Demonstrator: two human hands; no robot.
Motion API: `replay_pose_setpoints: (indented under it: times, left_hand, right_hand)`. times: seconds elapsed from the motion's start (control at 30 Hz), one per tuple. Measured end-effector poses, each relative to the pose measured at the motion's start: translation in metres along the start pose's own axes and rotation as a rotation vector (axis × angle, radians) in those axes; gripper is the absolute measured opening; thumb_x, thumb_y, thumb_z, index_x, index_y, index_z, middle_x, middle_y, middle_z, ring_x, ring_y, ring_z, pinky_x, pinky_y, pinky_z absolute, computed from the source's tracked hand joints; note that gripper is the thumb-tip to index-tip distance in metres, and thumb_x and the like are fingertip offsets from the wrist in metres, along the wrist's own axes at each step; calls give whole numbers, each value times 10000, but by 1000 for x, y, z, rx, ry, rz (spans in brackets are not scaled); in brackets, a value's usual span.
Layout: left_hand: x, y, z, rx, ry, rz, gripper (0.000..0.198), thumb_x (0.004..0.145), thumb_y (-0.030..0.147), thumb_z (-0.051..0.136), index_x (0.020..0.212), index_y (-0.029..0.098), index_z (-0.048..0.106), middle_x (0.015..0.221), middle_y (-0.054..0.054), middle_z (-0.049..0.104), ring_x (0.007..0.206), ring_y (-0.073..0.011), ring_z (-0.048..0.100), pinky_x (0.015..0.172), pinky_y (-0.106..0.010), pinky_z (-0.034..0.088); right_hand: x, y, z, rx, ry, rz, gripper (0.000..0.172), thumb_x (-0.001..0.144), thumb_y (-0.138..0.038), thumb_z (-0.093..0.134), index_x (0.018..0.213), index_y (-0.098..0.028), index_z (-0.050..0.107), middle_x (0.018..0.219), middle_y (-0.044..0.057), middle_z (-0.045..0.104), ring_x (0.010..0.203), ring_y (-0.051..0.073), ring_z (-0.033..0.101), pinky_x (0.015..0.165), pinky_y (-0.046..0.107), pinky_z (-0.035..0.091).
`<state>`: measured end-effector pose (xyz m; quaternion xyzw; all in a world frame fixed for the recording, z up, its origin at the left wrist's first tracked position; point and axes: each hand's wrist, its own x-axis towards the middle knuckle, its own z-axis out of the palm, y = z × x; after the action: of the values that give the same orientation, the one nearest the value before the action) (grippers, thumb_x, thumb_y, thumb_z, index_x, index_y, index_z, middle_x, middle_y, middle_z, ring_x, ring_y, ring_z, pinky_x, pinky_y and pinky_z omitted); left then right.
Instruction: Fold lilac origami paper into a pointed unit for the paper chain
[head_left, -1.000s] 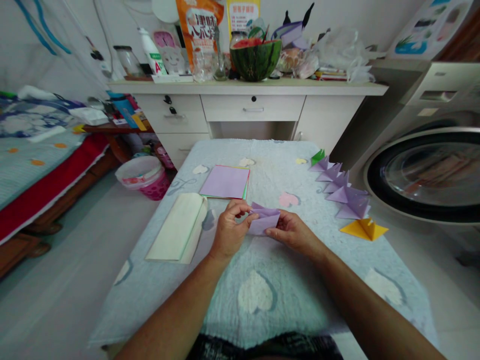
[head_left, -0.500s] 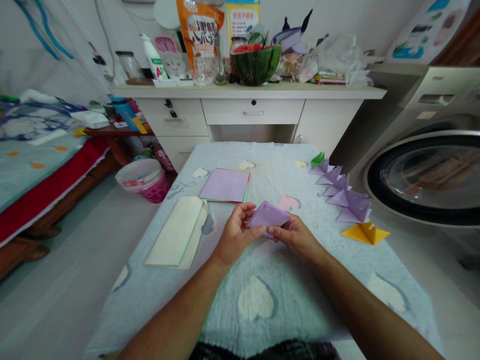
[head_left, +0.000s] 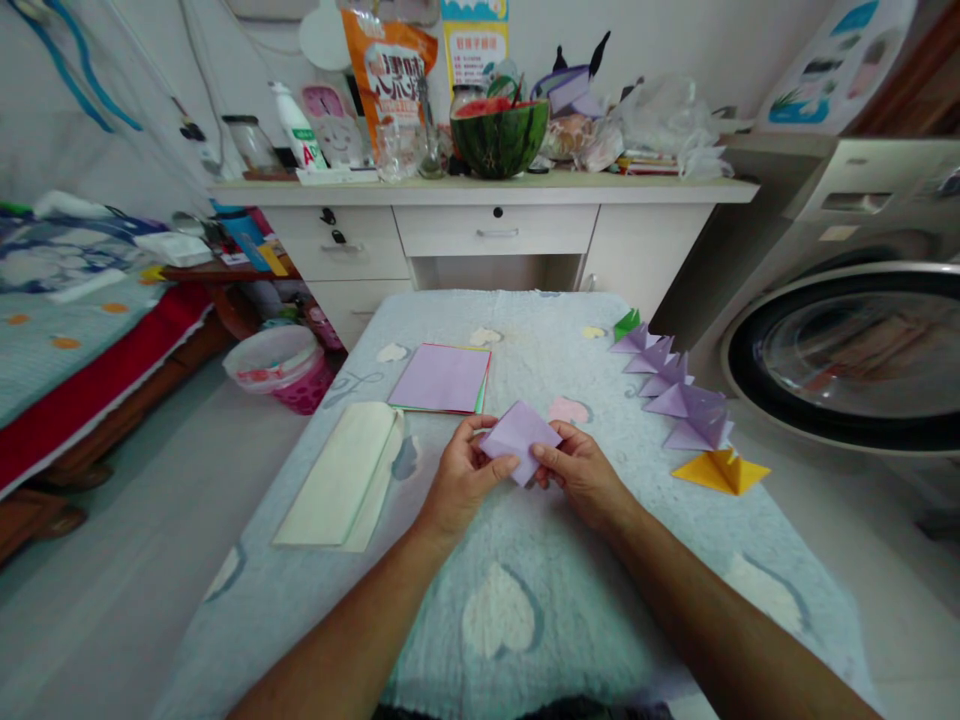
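I judge the purple paper (head_left: 516, 434) folded flatter: gaping a second ago, now a diamond, left hand (head_left: 462, 480) and right hand (head_left: 589, 474) grips clamped on it.

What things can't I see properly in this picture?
In the head view:
Back of the folded purple paper: turned away from the camera.
Some fingertips of the left hand and right hand: hidden behind that paper.
Lower sheets: mostly covered by the purple top sheet.
Things inside the washing machine: too blurred through the door glass to name.
Rest of the bed: cut off by the left edge.
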<state>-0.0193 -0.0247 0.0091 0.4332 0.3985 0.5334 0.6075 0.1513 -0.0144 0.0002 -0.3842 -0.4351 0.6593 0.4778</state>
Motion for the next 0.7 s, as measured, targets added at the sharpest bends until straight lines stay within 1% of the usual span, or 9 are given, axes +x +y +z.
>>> replay_pose_setpoints:
  times: [0.03, 0.07, 0.17, 0.23, 0.33, 0.43, 0.53, 0.63, 0.7]
  left_hand:
    - [0, 0, 2, -19, -27, -8, 525, 657, 274, 812, 1097, 182, 540, 851, -6, 688, 718, -134, 631, 673, -239, 486]
    - [0, -1, 3, -16, -67, -16, 469, 669, 274, 802, 1059, 164, 566, 857, -19, 691, 743, -142, 635, 698, -251, 490]
    - [0, -6, 4, 69, -159, -25, 294, 742, 299, 743, 949, 118, 638, 848, -49, 696, 784, -160, 634, 763, -285, 489]
    - [0, -8, 2, 134, -146, -21, 270, 765, 312, 720, 938, 114, 661, 841, -48, 698, 789, -163, 631, 773, -294, 488]
    - [0, -9, 0, 243, -107, -25, 280, 743, 319, 731, 936, 121, 681, 820, -35, 697, 763, -163, 626, 744, -289, 489]
    - [-1, -8, 0, 351, -126, -32, 280, 735, 311, 725, 943, 124, 701, 803, -34, 696, 723, -160, 616, 708, -281, 479]
    - [-2, -9, 2, 397, -165, -29, 290, 741, 317, 715, 967, 135, 712, 797, -32, 693, 714, -164, 610, 690, -275, 469]
    - [-3, -9, 1, 398, -178, -18, 274, 743, 354, 722, 912, 139, 715, 748, -18, 665, 687, -154, 584, 653, -254, 449]
    - [-2, -7, 1, 369, -160, 0, 273, 765, 388, 707, 875, 138, 703, 721, -6, 637, 664, -137, 556, 631, -238, 431]
  right_hand:
    - [1, 0, 0, 10, 7, -6, 318, 714, -409, 786, 785, -194, 562, 555, -43, 591, 470, 96, 518, 483, 219, 394]
    - [1, 1, 1, 15, 10, -11, 320, 713, -411, 786, 784, -195, 561, 561, -41, 596, 476, 100, 525, 490, 224, 401]
    - [0, 0, 2, -6, 6, -29, 317, 709, -414, 788, 767, -192, 569, 586, -43, 592, 489, 94, 515, 502, 224, 395]
    - [-1, -3, 2, -31, 5, -47, 313, 696, -404, 800, 764, -188, 584, 617, -44, 588, 523, 88, 511, 526, 218, 391]
    - [-2, -9, 1, -38, -15, -85, 318, 668, -377, 824, 824, -188, 621, 727, -30, 625, 641, 102, 552, 617, 224, 422]
    - [-1, -14, -3, -66, -75, -86, 327, 669, -377, 823, 874, -184, 659, 790, -10, 651, 704, 124, 576, 681, 252, 443]
    - [0, -15, -7, -114, -106, -57, 302, 685, -400, 807, 839, -173, 681, 750, -4, 652, 660, 128, 565, 654, 264, 438]
    - [1, -14, -9, -127, -92, -50, 285, 691, -403, 803, 806, -172, 681, 720, -8, 640, 634, 123, 548, 622, 256, 421]
    - [0, -13, -8, -119, -89, -36, 283, 691, -400, 805, 799, -172, 677, 697, -17, 625, 609, 112, 530, 599, 244, 408]
